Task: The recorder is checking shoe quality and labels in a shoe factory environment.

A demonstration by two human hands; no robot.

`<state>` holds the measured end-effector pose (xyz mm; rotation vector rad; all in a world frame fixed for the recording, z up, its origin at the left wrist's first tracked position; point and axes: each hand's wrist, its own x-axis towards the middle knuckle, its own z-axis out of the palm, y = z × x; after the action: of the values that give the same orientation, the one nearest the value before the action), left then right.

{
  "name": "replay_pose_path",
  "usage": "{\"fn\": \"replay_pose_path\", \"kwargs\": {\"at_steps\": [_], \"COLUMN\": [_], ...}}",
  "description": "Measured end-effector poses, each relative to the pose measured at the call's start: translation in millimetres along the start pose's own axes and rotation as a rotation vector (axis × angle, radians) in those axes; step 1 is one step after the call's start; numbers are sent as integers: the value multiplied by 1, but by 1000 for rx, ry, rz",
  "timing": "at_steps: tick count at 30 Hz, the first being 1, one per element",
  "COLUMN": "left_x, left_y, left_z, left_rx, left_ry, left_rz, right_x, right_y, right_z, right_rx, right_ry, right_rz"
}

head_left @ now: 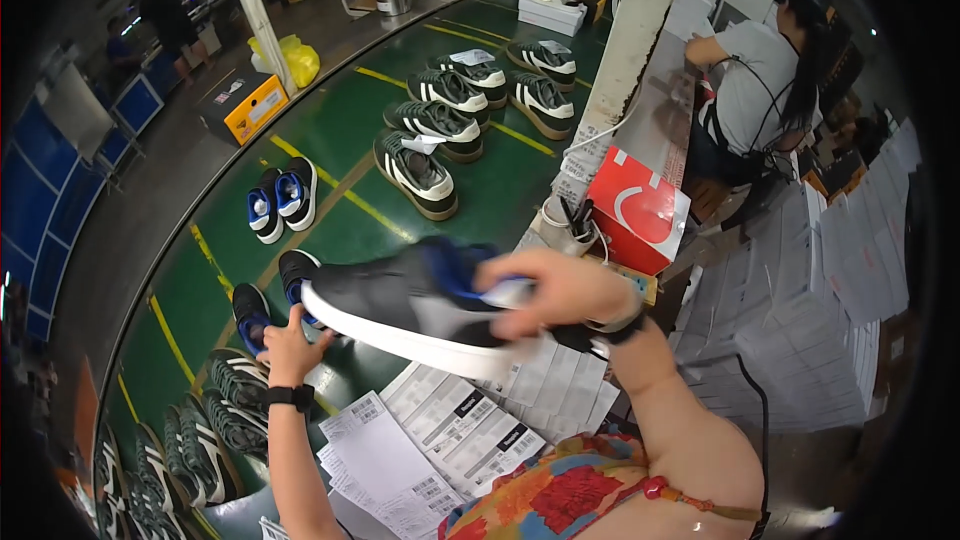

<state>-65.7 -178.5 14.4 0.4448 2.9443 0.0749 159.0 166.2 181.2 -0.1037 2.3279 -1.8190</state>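
Observation:
My right hand (565, 285) grips a black sneaker (390, 295) with a blue lining and a thick white sole by its heel end. The shoe is held above the green conveyor belt (330, 155), toe pointing left. My left hand (292, 348) has its thumb and fingers apart and holds nothing. It is beside a black shoe with a blue lining (250, 312). Another shoe of this kind (294, 268) is partly hidden behind the held sneaker. Farther along the belt stands a matching pair (295, 195).
Dark green, white-striped sneakers (415, 175) stand beyond, and several more (200, 445) at lower left. Label sheets (400, 450) lie before me. A red shoebox (640, 210) stands right, beside a white post (625, 80). Co-workers (755, 80) are at right and far side.

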Motion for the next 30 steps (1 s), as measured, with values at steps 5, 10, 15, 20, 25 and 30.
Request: {"fn": "replay_pose_path", "kwargs": {"at_steps": [5, 10, 15, 20, 25, 30], "left_x": [15, 27, -78, -316, -485, -601], "left_y": [45, -2, -7, -14, -16, -93], "left_z": [-20, -31, -133, -170, -119, -54], "left_rx": [97, -499, -1228, -1383, -887, -100], "left_ry": [-165, -158, -57, 432, 875, 715], "left_rz": [115, 141, 55, 17, -985, -1522], "right_x": [-232, -214, -200, -222, -149, -46], "right_y": [42, 20, 149, 225, 22, -60], "right_z": [-18, -72, -167, -265, -102, -28], "right_rx": [12, -724, -1462, -1031, -1193, -609], "right_ry": [914, 1184, 863, 844, 493, -451], "right_rz": [-132, 415, -24, 223, 355, -220]}}
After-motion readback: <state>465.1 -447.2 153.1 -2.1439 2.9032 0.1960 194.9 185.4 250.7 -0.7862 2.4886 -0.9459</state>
